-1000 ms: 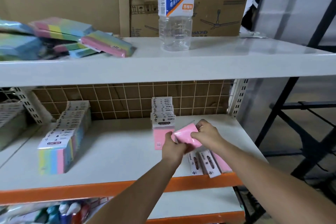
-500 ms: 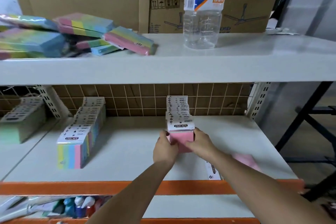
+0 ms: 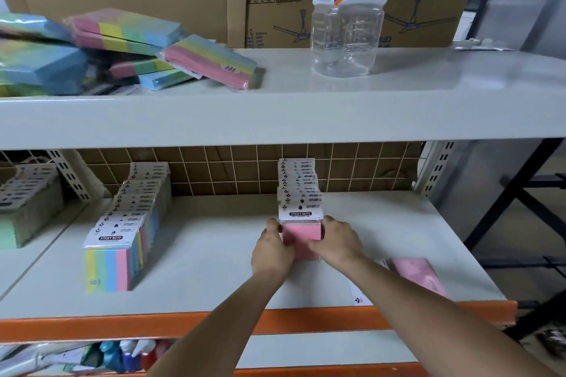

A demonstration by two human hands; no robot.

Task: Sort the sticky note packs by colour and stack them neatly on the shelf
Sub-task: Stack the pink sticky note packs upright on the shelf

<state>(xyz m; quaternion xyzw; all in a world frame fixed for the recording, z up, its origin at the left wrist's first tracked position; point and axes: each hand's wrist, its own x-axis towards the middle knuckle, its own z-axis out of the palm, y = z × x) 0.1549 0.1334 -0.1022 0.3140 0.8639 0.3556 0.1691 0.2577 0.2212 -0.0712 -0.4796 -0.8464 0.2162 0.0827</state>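
Bottle point(image 3: 349, 9) top cut off; label perhaps blurred

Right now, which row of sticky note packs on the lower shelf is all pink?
The pink row on the right, with both hands at its front; the other two rows are rainbow-striped and green.

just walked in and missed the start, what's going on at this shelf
A person is sorting sticky note packs. Both hands, left hand and right hand, grip the front pink pack of an upright pink row on the middle shelf. A multicolour row stands to the left. A loose pink pack lies flat to the right, and unsorted packs are heaped on the top shelf.
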